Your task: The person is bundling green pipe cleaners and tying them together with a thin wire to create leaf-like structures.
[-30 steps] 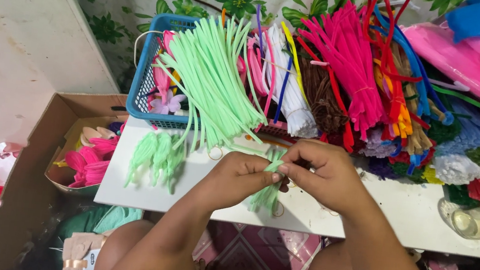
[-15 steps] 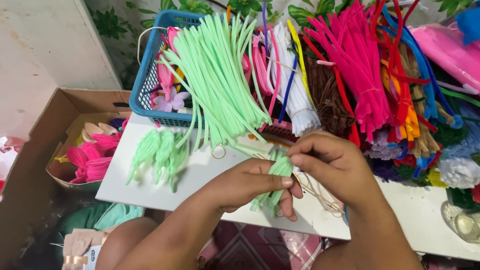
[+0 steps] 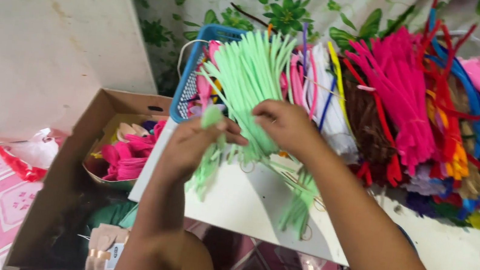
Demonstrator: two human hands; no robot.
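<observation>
Head view, looking down: my left hand is raised above the white table, its fingers pinched shut on a small folded piece of pale green pipe cleaner that pokes up above the thumb. My right hand reaches into the big bundle of pale green pipe cleaners, fingers curled down among the stems; I cannot tell whether they are gripping 1 stem or only pressing on the bunch. That bundle leans out of a blue basket at the table's far edge, fanning toward me.

More green pieces lie on the table below my wrists. Right of the green bundle sit a pink bundle and mixed red, blue and orange ones. A cardboard box with pink pieces stands on the floor at my left.

I judge the main risk is snagging: the fuzzy stems cling, so pulling 1 could drag several out and tip the bundle off the basket. The pinched piece is small and could slip from my fingers and fall past the table edge toward the box.
</observation>
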